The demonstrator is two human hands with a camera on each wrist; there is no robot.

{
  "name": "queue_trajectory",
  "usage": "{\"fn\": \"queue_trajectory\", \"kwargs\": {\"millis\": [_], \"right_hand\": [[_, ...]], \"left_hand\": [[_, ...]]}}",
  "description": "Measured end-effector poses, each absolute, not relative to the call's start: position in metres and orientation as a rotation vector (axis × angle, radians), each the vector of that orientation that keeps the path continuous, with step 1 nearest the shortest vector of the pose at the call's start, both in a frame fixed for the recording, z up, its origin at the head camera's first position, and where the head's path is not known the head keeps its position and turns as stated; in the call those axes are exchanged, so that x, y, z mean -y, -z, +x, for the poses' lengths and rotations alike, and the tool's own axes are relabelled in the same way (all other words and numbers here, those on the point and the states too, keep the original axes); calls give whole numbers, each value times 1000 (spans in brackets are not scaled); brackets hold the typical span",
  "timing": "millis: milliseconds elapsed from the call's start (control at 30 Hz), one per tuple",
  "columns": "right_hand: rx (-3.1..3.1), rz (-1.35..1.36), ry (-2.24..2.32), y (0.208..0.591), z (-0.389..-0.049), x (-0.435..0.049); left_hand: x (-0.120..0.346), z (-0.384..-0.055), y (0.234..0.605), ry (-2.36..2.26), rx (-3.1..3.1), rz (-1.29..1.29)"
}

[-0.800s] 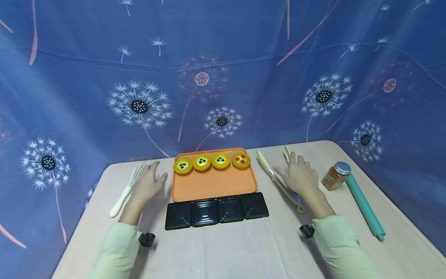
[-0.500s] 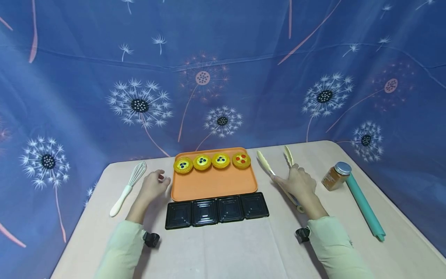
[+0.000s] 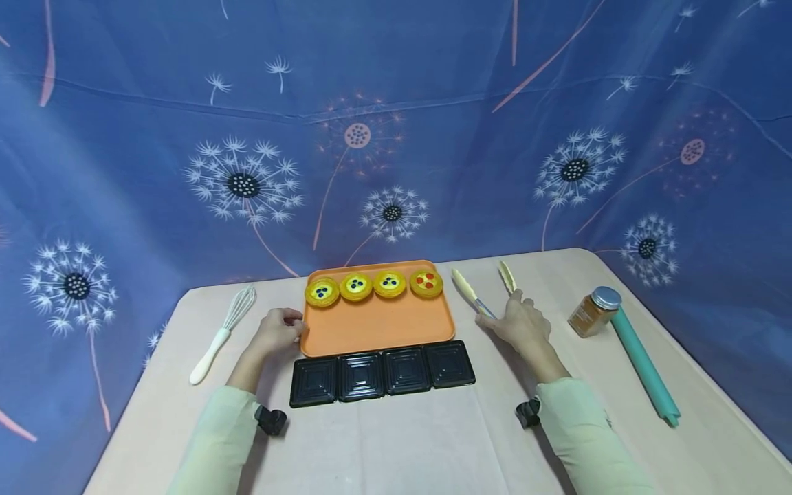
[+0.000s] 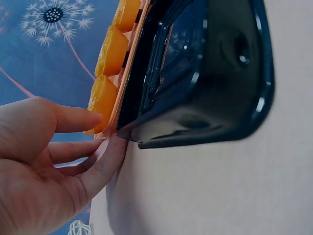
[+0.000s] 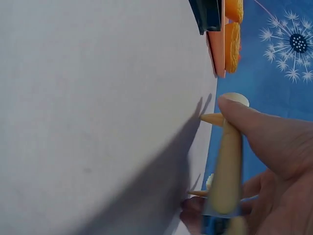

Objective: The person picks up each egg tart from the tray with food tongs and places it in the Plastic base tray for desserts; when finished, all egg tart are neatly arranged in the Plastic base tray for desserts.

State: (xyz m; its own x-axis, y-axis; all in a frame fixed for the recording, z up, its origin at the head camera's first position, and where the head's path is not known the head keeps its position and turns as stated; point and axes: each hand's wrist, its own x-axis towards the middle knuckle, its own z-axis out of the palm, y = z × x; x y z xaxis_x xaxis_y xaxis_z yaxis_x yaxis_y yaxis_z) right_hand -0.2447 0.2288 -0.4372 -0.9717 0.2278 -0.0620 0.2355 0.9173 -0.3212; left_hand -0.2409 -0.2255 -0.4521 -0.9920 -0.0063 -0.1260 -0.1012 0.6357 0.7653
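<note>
My left hand (image 3: 275, 333) is at the left edge of an orange tray (image 3: 383, 326). In the left wrist view its thumb (image 4: 95, 119) and fingers (image 4: 110, 159) pinch the tray's rim. Along the tray's back stand several yellow tarts (image 3: 355, 287), most with dark blue dots and the rightmost tart (image 3: 426, 282) with red ones. My right hand (image 3: 522, 323) holds a pair of tongs (image 3: 468, 289), cream tips spread and pointing away. In the right wrist view the thumb lies along one arm of the tongs (image 5: 227, 166); the palm hides part of them.
A black plastic tray (image 3: 383, 372) with several square wells lies in front of the orange tray. A whisk (image 3: 223, 333) rests at left. At right stand a jar (image 3: 594, 313) with a grey lid and a teal roll (image 3: 646, 371). Blue patterned cloth (image 3: 470, 172) hangs behind the table.
My left hand has moved right from beside the whisk to the orange tray's edge and taken hold. My right hand has come down onto the tongs and grips them, their arms now slightly closer together.
</note>
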Motion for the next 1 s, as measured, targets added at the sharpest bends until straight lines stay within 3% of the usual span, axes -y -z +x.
{"fn": "queue_trajectory", "kwargs": {"millis": [267, 500, 1000], "right_hand": [[-3099, 361, 683, 432, -243, -240], [-3173, 217, 704, 403, -243, -252], [-3118, -369, 552, 359, -263, -252]], "left_hand": [[224, -241, 454, -1337, -2695, -71], [227, -239, 456, -1385, -2703, -87], [226, -238, 456, -1467, -2652, -124]]}}
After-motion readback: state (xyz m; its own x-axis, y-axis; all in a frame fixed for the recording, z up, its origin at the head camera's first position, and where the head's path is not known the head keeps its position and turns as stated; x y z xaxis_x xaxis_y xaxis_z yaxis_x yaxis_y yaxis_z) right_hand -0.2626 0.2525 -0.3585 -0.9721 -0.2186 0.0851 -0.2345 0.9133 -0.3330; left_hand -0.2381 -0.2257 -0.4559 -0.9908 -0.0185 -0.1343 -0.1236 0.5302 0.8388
